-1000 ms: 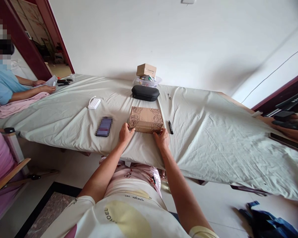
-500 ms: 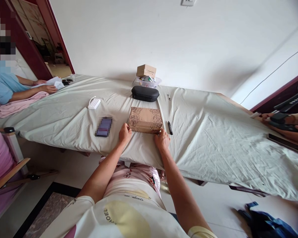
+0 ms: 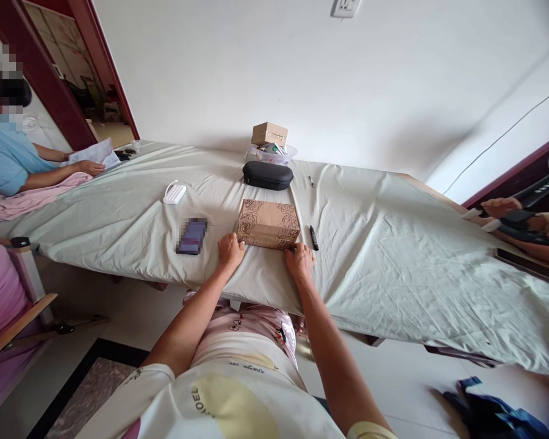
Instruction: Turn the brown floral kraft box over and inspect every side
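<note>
Two hands: left hand (image 3: 231, 250) and right hand (image 3: 301, 260) each grasping a near corner of the cardboard box (image 3: 269, 223), fingers curled in.
Box spot: center of the frame, touching both hands and sitting just past them, looks flat on the table (image 3: 393, 256).
Holding tip: keep both sides even and go easy on pressure, cardboard probably dents if you crank on it.
Black marker (image 3: 313, 238): just right of the box, so mind your knuckles.
Black case (image 3: 268, 175): behind the box, upper middle, small gap between.
</note>
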Action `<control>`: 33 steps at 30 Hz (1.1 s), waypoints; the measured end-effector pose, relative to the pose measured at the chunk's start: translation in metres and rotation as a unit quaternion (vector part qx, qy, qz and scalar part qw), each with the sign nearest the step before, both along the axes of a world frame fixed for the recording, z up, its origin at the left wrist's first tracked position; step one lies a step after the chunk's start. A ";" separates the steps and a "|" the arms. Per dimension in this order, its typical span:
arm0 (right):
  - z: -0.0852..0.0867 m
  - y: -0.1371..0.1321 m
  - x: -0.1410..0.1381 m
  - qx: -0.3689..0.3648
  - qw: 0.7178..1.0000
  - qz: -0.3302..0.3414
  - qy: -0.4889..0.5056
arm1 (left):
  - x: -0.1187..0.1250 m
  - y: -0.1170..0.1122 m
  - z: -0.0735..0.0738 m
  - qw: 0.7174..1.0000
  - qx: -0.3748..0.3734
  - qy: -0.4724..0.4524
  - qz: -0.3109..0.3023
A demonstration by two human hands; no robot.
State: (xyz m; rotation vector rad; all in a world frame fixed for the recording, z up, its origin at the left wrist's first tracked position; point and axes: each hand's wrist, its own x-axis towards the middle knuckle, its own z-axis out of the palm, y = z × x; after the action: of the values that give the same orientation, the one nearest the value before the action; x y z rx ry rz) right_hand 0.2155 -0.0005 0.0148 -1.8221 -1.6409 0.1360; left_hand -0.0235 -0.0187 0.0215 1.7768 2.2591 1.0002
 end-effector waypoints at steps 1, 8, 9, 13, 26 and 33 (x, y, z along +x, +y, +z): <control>-0.001 0.001 0.000 0.015 1.000 0.005 0.018 | 0.000 0.001 0.000 1.000 0.005 -0.011 0.000; -0.004 0.009 0.001 0.108 0.982 0.077 0.138 | -0.001 0.003 -0.002 0.996 0.053 -0.073 -0.004; -0.004 0.009 0.001 0.115 0.979 0.088 0.143 | -0.001 0.003 -0.002 0.995 0.061 -0.077 0.000; -0.005 0.005 -0.003 0.132 0.977 0.100 0.132 | 0.003 0.002 -0.002 0.994 0.088 -0.069 0.017; -0.006 -0.004 -0.031 0.112 0.993 -0.003 0.028 | 0.018 -0.005 0.005 0.991 0.120 -0.047 0.020; -0.008 -0.003 -0.025 0.126 0.991 0.015 0.048 | 0.017 -0.002 0.001 0.990 0.124 -0.055 0.027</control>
State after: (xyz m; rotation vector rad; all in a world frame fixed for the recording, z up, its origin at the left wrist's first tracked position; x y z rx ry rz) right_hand 0.1906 -0.0037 0.0067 -1.5767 -1.5429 0.0265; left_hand -0.0067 -0.0211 0.0228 1.7036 2.2089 1.4071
